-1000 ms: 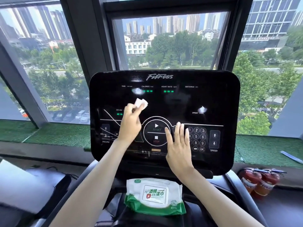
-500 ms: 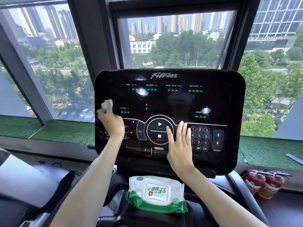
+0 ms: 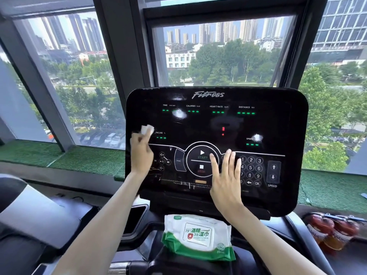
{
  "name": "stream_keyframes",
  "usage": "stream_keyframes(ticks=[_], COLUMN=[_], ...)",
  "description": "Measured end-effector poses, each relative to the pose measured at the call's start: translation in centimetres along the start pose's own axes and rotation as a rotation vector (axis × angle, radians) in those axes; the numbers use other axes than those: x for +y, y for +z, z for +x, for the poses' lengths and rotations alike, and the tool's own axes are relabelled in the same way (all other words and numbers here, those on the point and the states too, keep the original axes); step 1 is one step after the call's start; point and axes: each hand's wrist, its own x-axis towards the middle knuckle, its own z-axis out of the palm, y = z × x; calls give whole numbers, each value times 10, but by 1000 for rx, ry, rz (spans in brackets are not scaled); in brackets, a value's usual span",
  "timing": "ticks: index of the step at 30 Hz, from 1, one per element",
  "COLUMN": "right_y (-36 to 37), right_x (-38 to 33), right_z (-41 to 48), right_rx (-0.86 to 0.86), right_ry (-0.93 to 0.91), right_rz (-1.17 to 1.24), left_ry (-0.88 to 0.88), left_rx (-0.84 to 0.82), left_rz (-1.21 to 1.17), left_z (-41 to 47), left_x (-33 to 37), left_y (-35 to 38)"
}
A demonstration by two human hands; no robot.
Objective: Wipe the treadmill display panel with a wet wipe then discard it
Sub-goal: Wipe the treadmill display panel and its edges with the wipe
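Observation:
The glossy black treadmill display panel [image 3: 216,126] stands upright in front of me, with green readouts, a round START/STOP dial and a number keypad. My left hand [image 3: 141,153] presses a small folded white wet wipe [image 3: 147,129] against the panel's left side, beside the INCLINE readout. My right hand [image 3: 226,175] lies flat on the panel with fingers spread, between the dial and the keypad, holding nothing.
A green-and-white pack of wet wipes [image 3: 198,236] lies on the console ledge below the panel. Two red fire extinguishers [image 3: 333,229] lie at the lower right. Green turf [image 3: 329,187] lines the window sill behind. A grey-black machine part [image 3: 35,221] sits at the lower left.
My left hand swept the wipe from the panel's centre-left to its left edge, then came slightly back to the right. My right hand stayed flat on the panel.

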Motion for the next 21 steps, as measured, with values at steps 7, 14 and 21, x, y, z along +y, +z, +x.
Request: stream_keyframes(ticks=[7, 14, 21], right_y=[1, 0, 0], right_x=[2, 7, 13], right_z=[-2, -3, -3], right_rx=[16, 12, 8], right_ry=[-11, -32, -59], right_rz=[9, -3, -22], left_ry=[140, -246, 63], left_rx=[-81, 139, -40], left_rz=[1, -157, -131], left_z=[-20, -13, -14], left_x=[26, 42, 46], left_y=[16, 24, 31])
